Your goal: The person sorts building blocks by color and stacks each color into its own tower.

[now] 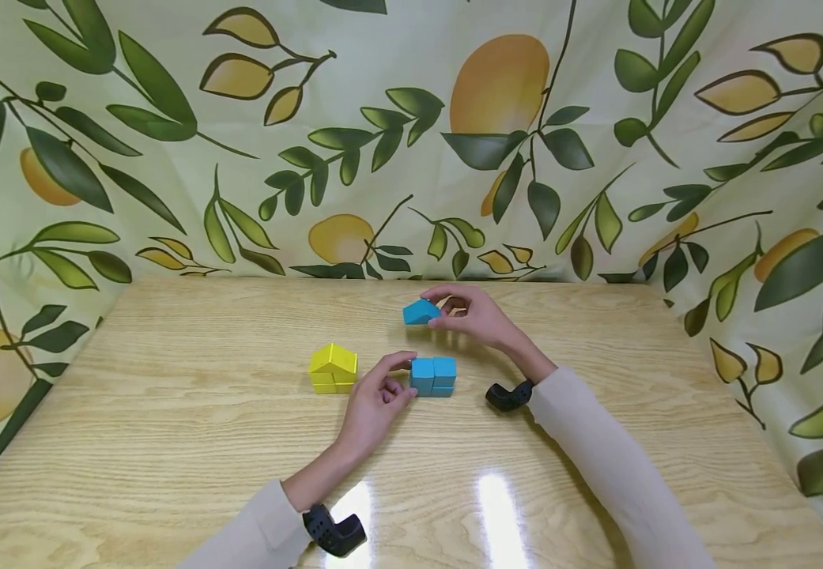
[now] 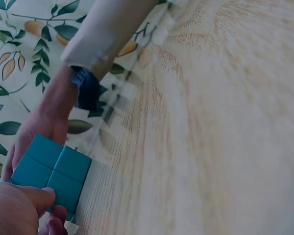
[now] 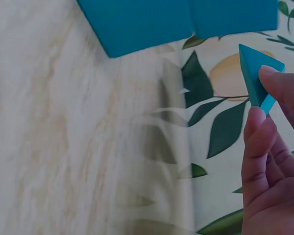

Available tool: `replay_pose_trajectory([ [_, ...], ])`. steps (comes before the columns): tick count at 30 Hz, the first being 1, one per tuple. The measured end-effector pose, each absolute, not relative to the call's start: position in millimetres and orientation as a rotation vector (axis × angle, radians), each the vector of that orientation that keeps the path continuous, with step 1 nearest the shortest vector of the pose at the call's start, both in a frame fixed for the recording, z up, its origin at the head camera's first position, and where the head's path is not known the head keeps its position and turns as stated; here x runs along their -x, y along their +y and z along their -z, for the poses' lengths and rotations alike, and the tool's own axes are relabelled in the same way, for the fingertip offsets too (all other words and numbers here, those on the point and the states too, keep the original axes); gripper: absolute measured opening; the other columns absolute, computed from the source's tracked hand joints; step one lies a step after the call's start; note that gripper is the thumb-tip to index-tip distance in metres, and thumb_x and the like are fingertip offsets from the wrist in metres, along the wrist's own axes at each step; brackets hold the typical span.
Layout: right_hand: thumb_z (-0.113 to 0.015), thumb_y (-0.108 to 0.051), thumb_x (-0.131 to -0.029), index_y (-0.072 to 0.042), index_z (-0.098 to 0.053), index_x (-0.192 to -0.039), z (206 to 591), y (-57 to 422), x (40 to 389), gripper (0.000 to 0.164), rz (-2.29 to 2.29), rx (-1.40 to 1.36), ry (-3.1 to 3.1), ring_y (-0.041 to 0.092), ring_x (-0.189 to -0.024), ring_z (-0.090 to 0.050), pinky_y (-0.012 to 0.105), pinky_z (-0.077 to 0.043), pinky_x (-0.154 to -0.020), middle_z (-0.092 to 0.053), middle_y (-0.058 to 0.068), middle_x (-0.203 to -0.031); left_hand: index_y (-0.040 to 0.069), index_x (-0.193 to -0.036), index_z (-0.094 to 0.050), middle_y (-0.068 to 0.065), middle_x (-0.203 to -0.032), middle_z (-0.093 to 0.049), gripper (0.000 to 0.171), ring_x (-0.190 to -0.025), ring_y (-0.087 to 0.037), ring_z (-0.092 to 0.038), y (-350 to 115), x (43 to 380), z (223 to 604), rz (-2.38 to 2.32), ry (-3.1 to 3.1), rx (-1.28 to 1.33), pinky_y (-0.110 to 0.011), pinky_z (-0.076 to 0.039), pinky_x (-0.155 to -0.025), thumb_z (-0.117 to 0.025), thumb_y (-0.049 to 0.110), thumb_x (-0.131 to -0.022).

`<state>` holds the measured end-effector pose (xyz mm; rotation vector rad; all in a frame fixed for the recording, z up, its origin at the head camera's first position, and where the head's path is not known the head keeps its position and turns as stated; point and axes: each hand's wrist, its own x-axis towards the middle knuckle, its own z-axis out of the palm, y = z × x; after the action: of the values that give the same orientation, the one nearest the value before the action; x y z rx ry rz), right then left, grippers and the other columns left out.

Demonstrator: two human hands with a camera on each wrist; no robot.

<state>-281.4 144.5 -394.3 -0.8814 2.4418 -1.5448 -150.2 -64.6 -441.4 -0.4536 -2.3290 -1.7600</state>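
In the head view my right hand (image 1: 473,314) pinches a blue triangular block (image 1: 420,313) above the far part of the table. The right wrist view shows that triangular block (image 3: 258,81) between thumb and fingertips. Nearer to me stands a stack of blue blocks (image 1: 433,374), two side by side on top of a lower layer. At its left side my left hand (image 1: 375,401) holds the stack, thumb in front and a finger behind. Thumb and fingers also lie on the blue blocks (image 2: 51,171) in the left wrist view.
Left of my left hand stands a small yellow block house (image 1: 334,368) with a peaked top. All this is on a light wooden table (image 1: 205,442). A cloth printed with leaves and fruit (image 1: 383,47) hangs along its back and sides.
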Motion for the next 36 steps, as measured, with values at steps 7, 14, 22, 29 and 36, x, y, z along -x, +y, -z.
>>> replay_pose_trajectory([
  [7,-0.074,-0.008,-0.084,-0.009,-0.063,-0.123,377,151,255,0.04,1.556,0.878,2.452,0.026,-0.087,-0.059,0.029,-0.044,-0.065,-0.061,0.006,-0.117,0.013,-0.125,-0.059,-0.003,-0.111,-0.064,0.051,-0.065,-0.013,-0.054,-65,149,441,1.751,-2.329,0.457,-0.021,-0.045,-0.056,-0.072,-0.006,-0.08],
  [14,-0.074,-0.005,-0.083,-0.003,-0.063,-0.119,354,151,215,0.038,1.533,0.911,2.455,0.026,-0.087,-0.057,0.029,-0.045,-0.064,-0.063,0.007,-0.109,0.019,-0.125,-0.059,-0.001,-0.109,-0.064,0.052,-0.065,-0.012,-0.053,-64,149,442,1.732,-2.354,0.435,-0.022,-0.045,-0.055,-0.073,-0.004,-0.081],
  [22,-0.075,0.0,-0.081,-0.003,-0.064,-0.118,371,156,202,0.039,1.594,0.928,2.442,0.027,-0.083,-0.055,0.029,-0.046,-0.063,-0.063,0.008,-0.106,0.022,-0.125,-0.059,-0.001,-0.11,-0.065,0.052,-0.065,-0.014,-0.054,-64,150,441,1.734,-2.353,0.422,-0.022,-0.045,-0.056,-0.073,-0.003,-0.081],
  [29,-0.08,-0.013,-0.079,-0.014,-0.067,-0.115,392,158,205,0.038,1.604,0.97,2.426,0.02,-0.075,-0.052,0.025,-0.043,-0.058,-0.062,0.004,-0.093,0.023,-0.125,-0.059,0.001,-0.109,-0.065,0.053,-0.065,-0.012,-0.055,-65,150,442,1.727,-2.368,0.413,-0.022,-0.046,-0.056,-0.074,-0.003,-0.081],
  [36,-0.079,-0.006,-0.078,-0.011,-0.067,-0.114,396,155,204,0.038,1.599,0.978,2.425,0.026,-0.073,-0.049,0.025,-0.038,-0.056,-0.061,0.006,-0.092,0.021,-0.126,-0.058,0.0,-0.11,-0.065,0.053,-0.065,-0.012,-0.055,-65,150,442,1.732,-2.358,0.416,-0.023,-0.046,-0.056,-0.074,-0.003,-0.081],
])
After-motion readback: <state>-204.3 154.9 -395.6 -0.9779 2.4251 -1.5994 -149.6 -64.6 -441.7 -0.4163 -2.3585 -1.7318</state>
